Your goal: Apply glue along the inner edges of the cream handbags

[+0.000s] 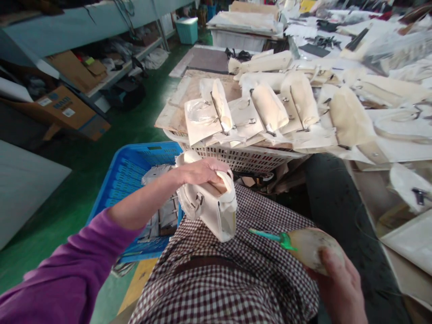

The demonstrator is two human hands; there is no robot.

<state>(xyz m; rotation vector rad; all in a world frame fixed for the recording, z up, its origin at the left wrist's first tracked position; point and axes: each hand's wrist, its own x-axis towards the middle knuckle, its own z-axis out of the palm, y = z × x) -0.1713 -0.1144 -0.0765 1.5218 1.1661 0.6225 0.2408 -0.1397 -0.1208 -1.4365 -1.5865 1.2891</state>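
My left hand (202, 172) grips a cream handbag (214, 211) by its upper edge, with fingers reaching into its opening. The bag hangs tilted over the checked apron on my lap, and a curved handle shows on its left side. In my right hand (337, 274) is a squeeze bottle (313, 247), cloudy and yellowish, with a green collar and a thin blue-green nozzle. The nozzle points left toward the bag and stays apart from it. Fingers wrap around the bottle's body.
Several cream bag pieces (270, 108) lie in a row on boards over a white basket (232, 157). A blue crate (135, 157) holding pale pieces stands at my left. Beyond it are a cardboard box (64, 112) and shelving (101, 27). A dark surface (337, 202) lies to my right.
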